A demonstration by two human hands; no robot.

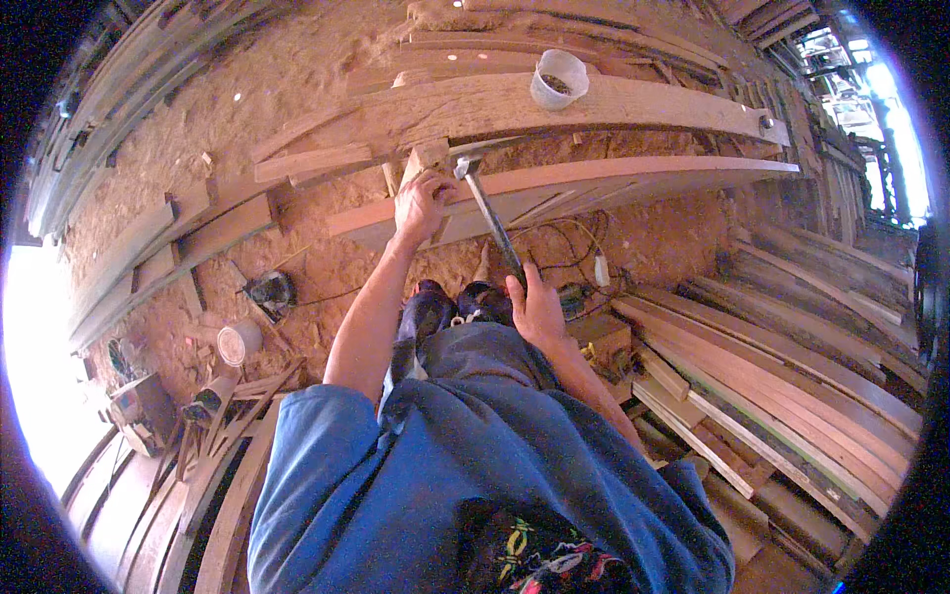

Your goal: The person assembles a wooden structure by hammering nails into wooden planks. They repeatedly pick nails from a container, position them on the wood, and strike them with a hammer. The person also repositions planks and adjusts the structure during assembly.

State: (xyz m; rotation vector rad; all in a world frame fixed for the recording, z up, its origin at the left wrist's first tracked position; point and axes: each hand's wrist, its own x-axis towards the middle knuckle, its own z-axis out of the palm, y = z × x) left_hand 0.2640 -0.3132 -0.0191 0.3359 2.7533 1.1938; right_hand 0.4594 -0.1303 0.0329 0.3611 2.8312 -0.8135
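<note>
My right hand (537,309) is wrapped round the dark handle of a hammer (494,220). The hammer's metal head lies just right of my left fingers, by the upper edge of a long board standing on edge (574,180). My left hand (424,206) has its fingers curled at the near end of a short wooden block (429,156), which meets that board. Whether a nail is between the left fingers is too small to tell. Beyond the block lies a wide plank (426,111), bearing a white plastic tub (559,81) with small dark bits inside.
Stacked timber (782,386) fills the right side, and more boards (148,252) lie at the left. A power tool (269,294) and a pale bucket (238,343) stand on the dirt floor at left. A cable (569,238) winds near my feet.
</note>
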